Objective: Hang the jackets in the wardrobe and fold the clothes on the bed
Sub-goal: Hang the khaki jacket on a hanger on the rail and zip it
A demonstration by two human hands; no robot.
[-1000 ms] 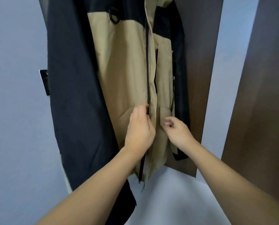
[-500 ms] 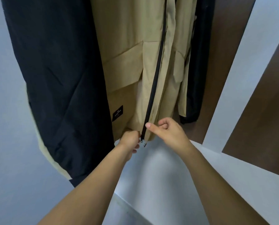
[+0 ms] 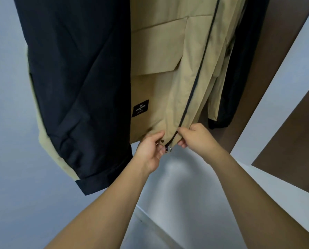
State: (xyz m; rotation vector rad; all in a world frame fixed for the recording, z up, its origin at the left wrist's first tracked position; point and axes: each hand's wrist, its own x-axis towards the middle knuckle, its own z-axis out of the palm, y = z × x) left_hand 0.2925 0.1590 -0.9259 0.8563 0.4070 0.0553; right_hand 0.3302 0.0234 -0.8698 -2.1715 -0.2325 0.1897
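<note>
Now both hands — left hand [image 3: 150, 151] & right hand [image 3: 197, 136] — on jacket [image 3: 159, 69] hem.

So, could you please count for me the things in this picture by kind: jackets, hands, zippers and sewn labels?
Jackets: 1, the tan and black jacket, hanging.
Hands: 2, the left hand and the right hand, both pinching the hem.
Zippers: 1, the dark front zipper.
Sewn labels: 1, the black label.
Total: 5
</note>
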